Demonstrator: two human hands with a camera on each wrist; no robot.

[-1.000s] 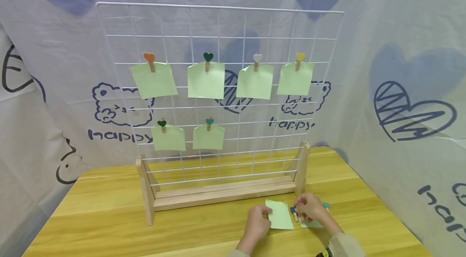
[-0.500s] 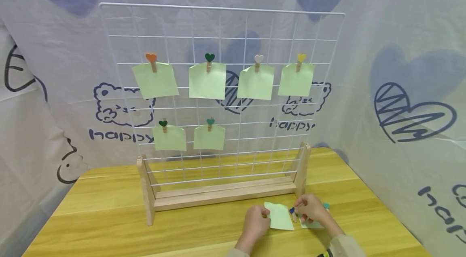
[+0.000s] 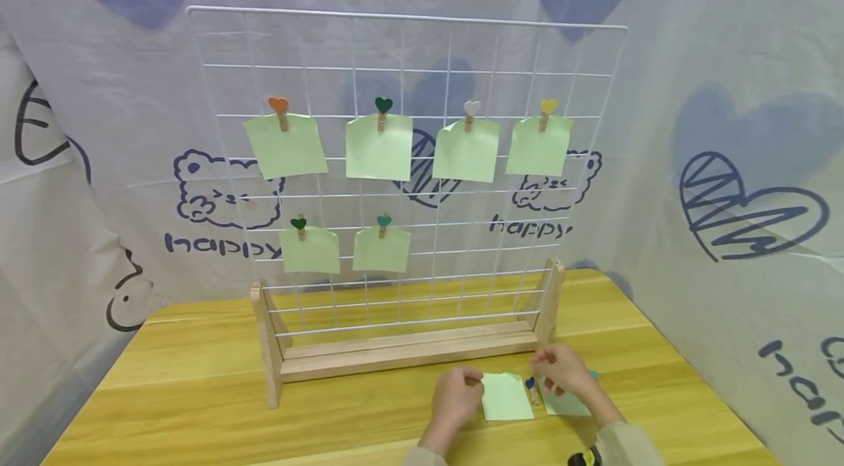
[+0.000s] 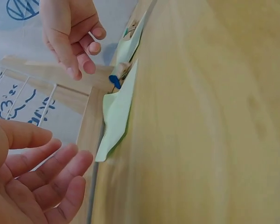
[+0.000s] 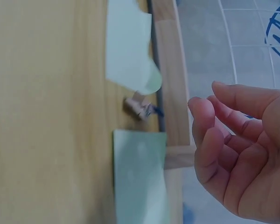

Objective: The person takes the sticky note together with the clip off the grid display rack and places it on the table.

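Observation:
My left hand hovers just left of a pale green sticky note on the table. In the left wrist view its fingers are relaxed and apart from the paper. A wooden clothespin with a blue heart lies between this note and a second green note. Over the second note is my right hand, its fingers loosely bent with nothing seen between them in the right wrist view. A clothespin with a teal heart is mostly hidden behind that hand.
Behind the hands a white wire grid stands on a wooden base. Several green notes hang from it by heart clothespins, such as an upper note and a lower note. A printed cloth surrounds the wooden table.
My left hand has let go of the near note's edge and drawn slightly left; the note has turned a little straighter. My right hand has lifted slightly. The head view has shifted a little.

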